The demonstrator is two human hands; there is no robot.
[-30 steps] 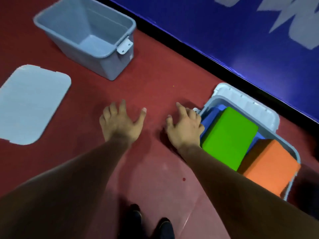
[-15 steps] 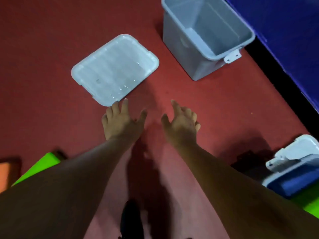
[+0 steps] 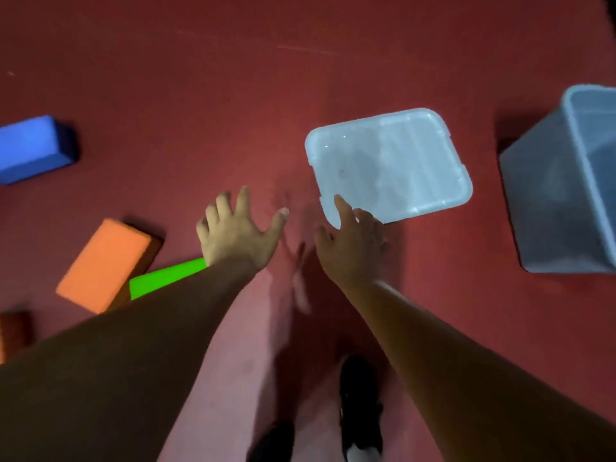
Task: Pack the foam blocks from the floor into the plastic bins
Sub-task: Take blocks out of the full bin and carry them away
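Note:
On the red floor at the left lie an orange foam block, a blue foam block farther back, and a green foam block mostly hidden under my left forearm. A second orange block shows at the left edge. My left hand hovers with fingers spread, holding nothing, just right of the orange block. My right hand is also empty with fingers loosely extended, over the near corner of the bin lid. An empty grey plastic bin stands at the right edge.
The translucent lid lies flat on the floor between my hands and the grey bin. My dark shoes are at the bottom centre. Red floor stretches bare across the top of the view.
The view has swung left: the filled bin with green and orange blocks has left the frame, and loose blocks on the floor came into view. Both hands stay empty and spread.

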